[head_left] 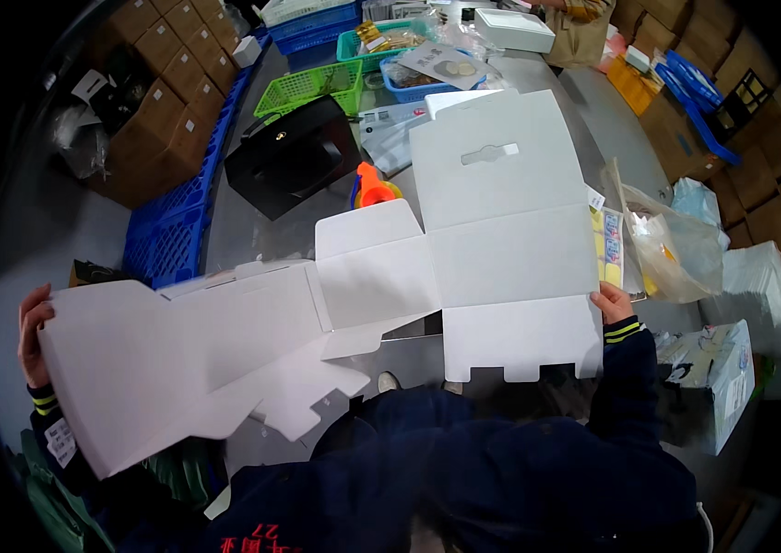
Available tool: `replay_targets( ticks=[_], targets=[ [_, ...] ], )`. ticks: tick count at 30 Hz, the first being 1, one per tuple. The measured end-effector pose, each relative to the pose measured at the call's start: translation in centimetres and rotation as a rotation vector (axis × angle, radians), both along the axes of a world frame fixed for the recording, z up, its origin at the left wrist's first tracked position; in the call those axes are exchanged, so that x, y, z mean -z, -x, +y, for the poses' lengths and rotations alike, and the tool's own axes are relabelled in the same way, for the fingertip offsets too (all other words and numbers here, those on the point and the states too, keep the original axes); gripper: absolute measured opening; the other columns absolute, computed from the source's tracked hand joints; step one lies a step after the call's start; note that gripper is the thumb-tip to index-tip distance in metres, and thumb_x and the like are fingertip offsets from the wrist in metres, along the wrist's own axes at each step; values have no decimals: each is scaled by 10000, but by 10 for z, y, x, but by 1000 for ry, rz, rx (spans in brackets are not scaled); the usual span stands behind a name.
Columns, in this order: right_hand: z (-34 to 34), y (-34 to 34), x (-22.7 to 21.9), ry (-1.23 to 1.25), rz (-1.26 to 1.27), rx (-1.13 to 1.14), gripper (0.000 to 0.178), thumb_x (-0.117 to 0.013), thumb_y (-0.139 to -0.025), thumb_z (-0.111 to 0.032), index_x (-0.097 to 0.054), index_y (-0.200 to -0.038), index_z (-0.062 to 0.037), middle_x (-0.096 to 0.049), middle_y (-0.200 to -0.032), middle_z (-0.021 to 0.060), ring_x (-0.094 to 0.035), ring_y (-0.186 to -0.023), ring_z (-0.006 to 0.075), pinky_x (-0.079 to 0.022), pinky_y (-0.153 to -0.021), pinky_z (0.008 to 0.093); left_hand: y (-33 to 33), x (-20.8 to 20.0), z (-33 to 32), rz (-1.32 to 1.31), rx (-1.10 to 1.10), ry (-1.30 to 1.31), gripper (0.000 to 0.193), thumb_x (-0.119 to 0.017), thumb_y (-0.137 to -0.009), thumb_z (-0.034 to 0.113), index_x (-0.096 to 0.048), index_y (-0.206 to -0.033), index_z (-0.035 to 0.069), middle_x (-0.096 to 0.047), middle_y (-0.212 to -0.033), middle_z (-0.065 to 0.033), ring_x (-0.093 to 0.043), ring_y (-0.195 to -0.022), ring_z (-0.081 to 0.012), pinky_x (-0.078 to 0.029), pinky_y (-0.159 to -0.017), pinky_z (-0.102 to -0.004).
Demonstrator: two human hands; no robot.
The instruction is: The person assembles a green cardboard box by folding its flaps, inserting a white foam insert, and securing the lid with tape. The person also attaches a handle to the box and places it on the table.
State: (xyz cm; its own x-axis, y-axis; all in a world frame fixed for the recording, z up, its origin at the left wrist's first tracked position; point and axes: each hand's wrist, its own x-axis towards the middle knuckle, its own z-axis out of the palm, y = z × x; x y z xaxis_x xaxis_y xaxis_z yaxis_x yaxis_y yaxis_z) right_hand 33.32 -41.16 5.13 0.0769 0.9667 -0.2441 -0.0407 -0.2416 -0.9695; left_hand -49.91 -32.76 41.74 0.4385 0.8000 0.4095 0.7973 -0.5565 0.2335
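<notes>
Saw L grip (35,334) + R grip (614,302) holding opp. ends of white carton blank (377,276); spread btwn them, box walls not closed.

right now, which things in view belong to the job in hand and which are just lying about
Job in hand: unfolded white cardboard; left hand and right hand, both holding it.

Apparently just lying about: black case; green basket; blue pallet; brown cartons.

Narrow gap between black case (294,158) and white carton (512,251) — orange object (375,188) in it, green basket (315,85) beyond
</notes>
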Motion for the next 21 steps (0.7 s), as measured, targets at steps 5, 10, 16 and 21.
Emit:
replay_targets(
  ticks=[5,10,16,21],
  targets=[
    [5,-52,114,11,-159,84,285,-590,-853,-98,-590,-1108,28,-629,-1009,34,-555,-929,110,-426,-837,259,-61,53,26,386,11,-49,323,-554,-615,-114,-585,-905,25,-488,-1237,-186,-441,-1194,-366,-368,-982,-428],
    [39,-48,145,79,-474,48,292,-624,-834,-206,-623,-1012,25,-646,-869,41,-568,-801,110,-451,-745,253,-159,138,48,449,9,-54,243,-640,-624,-56,-565,-823,60,-523,-1167,-148,-468,-1155,-374,-426,-925,-433],
    [79,-21,88,-114,-358,-18,210,-620,-854,-192,-599,-883,15,-549,-715,-18,-488,-694,73,-410,-618,236,-153,189,80,314,-231,-226,182,-549,-717,-92,-526,-822,55,-498,-1237,-160,-438,-1193,-375,-397,-963,-399],
    [106,-19,67,14,-707,-126,306,-615,-820,-300,-616,-899,-4,-588,-720,69,-544,-713,160,-438,-655,301,-77,221,93,64,-339,-135,241,-485,-729,-125,-564,-844,72,-435,-1314,-173,-486,-1152,-344,-417,-939,-365]
  ],
)
